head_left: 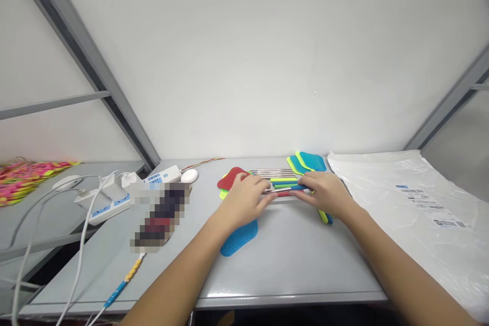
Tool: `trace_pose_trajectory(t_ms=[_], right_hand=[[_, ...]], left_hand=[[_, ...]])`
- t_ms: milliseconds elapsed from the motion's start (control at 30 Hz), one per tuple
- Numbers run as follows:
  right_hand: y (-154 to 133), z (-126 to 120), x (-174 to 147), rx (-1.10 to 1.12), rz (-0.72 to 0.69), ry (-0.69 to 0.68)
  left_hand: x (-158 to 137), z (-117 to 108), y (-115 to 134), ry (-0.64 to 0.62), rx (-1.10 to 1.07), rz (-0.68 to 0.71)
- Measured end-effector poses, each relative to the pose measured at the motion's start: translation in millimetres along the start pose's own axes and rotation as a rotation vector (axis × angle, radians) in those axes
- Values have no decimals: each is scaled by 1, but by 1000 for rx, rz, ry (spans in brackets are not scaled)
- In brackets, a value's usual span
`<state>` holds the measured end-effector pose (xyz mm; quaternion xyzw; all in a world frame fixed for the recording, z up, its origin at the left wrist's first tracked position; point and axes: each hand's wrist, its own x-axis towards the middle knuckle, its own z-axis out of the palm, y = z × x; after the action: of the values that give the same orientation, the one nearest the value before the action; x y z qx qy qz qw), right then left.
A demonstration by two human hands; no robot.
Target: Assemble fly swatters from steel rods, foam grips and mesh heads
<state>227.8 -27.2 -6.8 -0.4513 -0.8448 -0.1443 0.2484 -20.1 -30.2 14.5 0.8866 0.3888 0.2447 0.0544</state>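
Note:
A telescopic fly swatter with a metal rod and a blue handle (298,188) spans the space between my hands. My left hand (246,194) is closed round the rod toward the swatter's head end; a blue swatter head (240,238) shows below this wrist. The fingers of my right hand (324,191) pinch the blue handle. Just behind lie more fly swatters, with a red head (231,178) at left, blue and yellow-green heads (311,161) at right, and metal rods (271,173) between. Yellow-green and blue handle ends (324,216) stick out below my right hand.
A large white plastic mailer (401,198) with a label covers the table's right side. To the left are a blurred-out object on a cable (116,293), power strips (110,209), a white round device (189,176) and pink-yellow items (32,178). A wall stands behind.

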Motion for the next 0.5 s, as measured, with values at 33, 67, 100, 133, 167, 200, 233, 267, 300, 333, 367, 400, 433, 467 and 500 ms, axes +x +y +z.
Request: trace_pose_trajectory(t_ms=[33, 67, 100, 133, 167, 200, 233, 267, 300, 333, 367, 400, 433, 467, 500], right_hand=[[0, 2, 0, 2, -6, 9], [0, 3, 0, 8, -12, 17], [0, 4, 0, 15, -15, 24], [-1, 5, 1, 21, -15, 31], [-1, 5, 1, 26, -13, 40], [-1, 5, 2, 33, -8, 44], [-1, 4, 2, 45, 1, 45], [-1, 4, 3, 63, 15, 44], [-1, 3, 3, 88, 37, 40], [-2, 3, 4, 122, 67, 31], [-2, 2, 4, 166, 108, 14], [-4, 3, 5, 220, 157, -10], [-7, 4, 5, 285, 208, -41], [-10, 5, 5, 359, 250, -73], [-15, 8, 6, 441, 280, -101]], left_hand=[[-1, 6, 4, -4, 98, 36], [-1, 11, 7, -2, 177, 56], [-2, 16, 8, 2, 238, 64], [-2, 19, 8, 7, 281, 62], [-2, 20, 7, 13, 309, 54], [-2, 20, 4, 21, 325, 43], [-2, 18, 2, 36, 328, 26], [-2, 15, -1, 56, 314, 4], [-1, 12, -3, 88, 284, -22], [0, 8, -6, 130, 234, -54], [1, 4, -8, 184, 162, -92], [2, 1, -10, 246, 65, -138], [3, -1, -11, 316, -56, -188], [5, -3, -13, 391, -199, -241], [6, -4, -14, 461, -353, -292]])
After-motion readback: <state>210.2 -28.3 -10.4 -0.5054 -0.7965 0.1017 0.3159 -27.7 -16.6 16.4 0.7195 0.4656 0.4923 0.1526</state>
